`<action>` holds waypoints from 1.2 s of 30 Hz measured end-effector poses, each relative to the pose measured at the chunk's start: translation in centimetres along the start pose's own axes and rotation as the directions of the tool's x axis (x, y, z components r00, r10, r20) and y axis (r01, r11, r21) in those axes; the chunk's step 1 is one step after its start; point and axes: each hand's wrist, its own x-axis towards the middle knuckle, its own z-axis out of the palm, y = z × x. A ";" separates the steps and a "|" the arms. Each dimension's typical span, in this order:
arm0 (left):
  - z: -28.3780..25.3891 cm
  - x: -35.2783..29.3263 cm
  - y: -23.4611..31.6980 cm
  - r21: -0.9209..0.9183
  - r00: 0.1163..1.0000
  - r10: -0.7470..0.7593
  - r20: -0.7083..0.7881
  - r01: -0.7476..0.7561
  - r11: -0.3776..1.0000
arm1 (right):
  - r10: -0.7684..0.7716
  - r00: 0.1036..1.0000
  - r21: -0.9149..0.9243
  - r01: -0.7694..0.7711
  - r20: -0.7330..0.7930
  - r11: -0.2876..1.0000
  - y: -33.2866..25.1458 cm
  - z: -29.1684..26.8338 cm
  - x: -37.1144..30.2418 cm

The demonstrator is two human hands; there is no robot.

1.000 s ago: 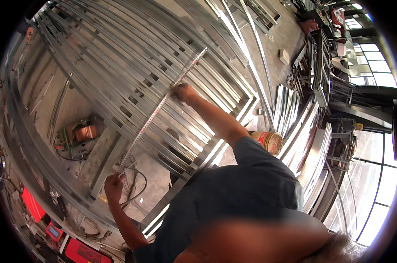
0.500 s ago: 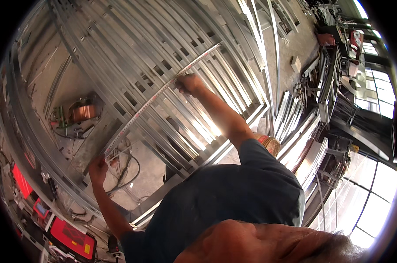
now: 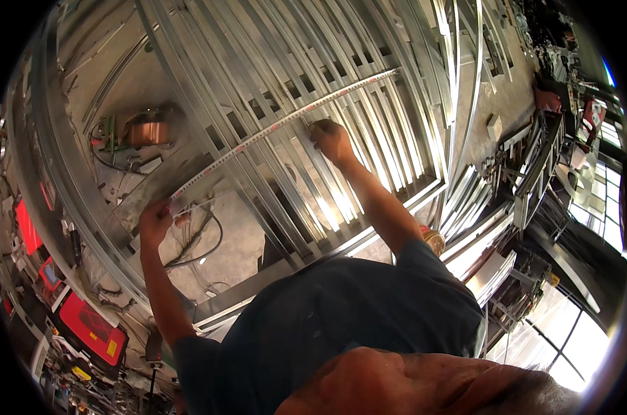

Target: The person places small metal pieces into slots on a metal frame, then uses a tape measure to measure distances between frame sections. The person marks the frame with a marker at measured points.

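Note:
A long metal tape measure blade [image 3: 256,137] is stretched slantwise over a row of parallel metal bars [image 3: 220,86], from lower left to upper right. My left hand [image 3: 154,221] is closed round its lower-left end, beside the frame's near left corner. At the far end the blade rests on the bars, with no hand on it. My right hand [image 3: 333,142] is just below the middle of the blade, apart from it, over the bars. Its fingers are curled in; what they may hold is too small to make out.
A spool of copper-coloured wire [image 3: 147,131] sits on the floor beyond the bars at left. Cables [image 3: 220,238] lie inside the frame near my left hand. A red machine case [image 3: 92,325] stands at lower left. Metal stock [image 3: 476,197] is stacked at right, beside a round tin [image 3: 434,241].
My right hand has come off the tape blade and now sits below it. My left hand still grips the blade's end, shifted slightly up the view. The whole view has turned a little.

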 end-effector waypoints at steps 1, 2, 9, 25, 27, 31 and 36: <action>0.1 0.0 -0.2 0.004 1.000 -0.008 -0.001 0.008 1.000 | -0.061 0.998 -0.091 0.063 0.022 0.994 -0.6 0.9 -0.7; 0.1 -0.1 -0.4 0.008 1.000 -0.024 -0.004 0.024 1.000 | -0.059 0.995 -0.038 0.062 0.080 0.997 -1.2 1.8 -1.7; -0.1 0.3 0.5 -0.030 0.999 -0.046 0.023 0.047 0.998 | -0.151 0.955 -0.447 0.255 0.255 0.858 -4.1 7.3 -4.9; 0.4 0.2 0.0 -0.077 0.995 -0.101 -0.005 0.100 0.992 | -0.157 0.979 -0.592 0.202 0.127 0.780 -5.5 8.7 -2.2; 0.3 0.2 -0.1 -0.041 0.998 -0.067 -0.018 0.066 0.997 | -0.194 0.977 -0.563 0.209 0.088 0.799 -5.4 8.6 -2.2; 0.3 0.4 -0.4 -0.029 0.998 -0.049 -0.039 0.048 0.998 | -0.200 0.969 -0.636 0.248 0.148 0.731 -4.1 8.6 -1.7; 0.0 0.2 0.3 0.012 0.996 -0.085 -0.002 0.085 0.996 | -0.244 0.958 -0.646 0.282 0.151 0.709 -4.4 8.9 -2.7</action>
